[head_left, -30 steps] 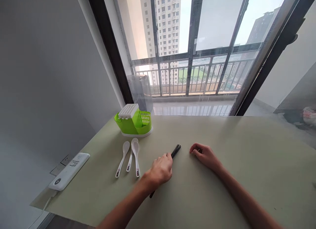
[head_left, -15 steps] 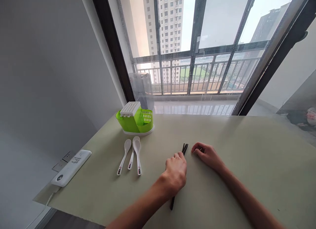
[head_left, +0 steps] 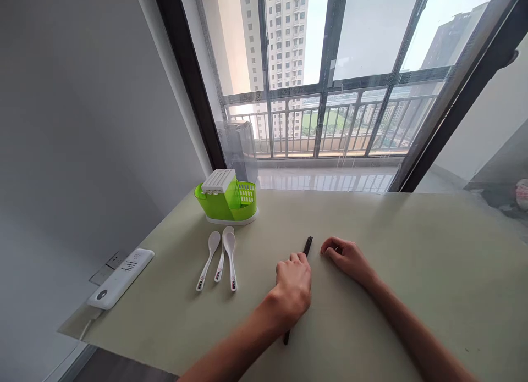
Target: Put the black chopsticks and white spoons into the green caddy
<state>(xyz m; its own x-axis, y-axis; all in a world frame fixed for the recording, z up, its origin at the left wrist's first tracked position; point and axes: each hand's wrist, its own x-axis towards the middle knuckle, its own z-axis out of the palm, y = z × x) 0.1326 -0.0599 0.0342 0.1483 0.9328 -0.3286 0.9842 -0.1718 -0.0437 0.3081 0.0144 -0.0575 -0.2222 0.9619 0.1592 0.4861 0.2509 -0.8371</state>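
Closed tightly, the left hand (head_left: 293,283) gripped slender black chopsticks (head_left: 308,245), too bunched to count, pointing between twelve and one o'clock; at its two o'clock, the right hand (head_left: 345,255) sat half-open, fingers loosely curled. Three glossy white spoons (head_left: 230,243) lay towards ten, one bright-green plastic basket (head_left: 218,207) towards eleven.

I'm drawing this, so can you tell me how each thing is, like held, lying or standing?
Black chopsticks: bundled, slanting, held mid-length.
Left hand: closed around them.
Right hand: loosely curled on the table.
Three white spoons: lying down, two overlapping.
Green cutlery caddy: upright, left part topped by white lid, right part open.
White oblong device: lying flat.
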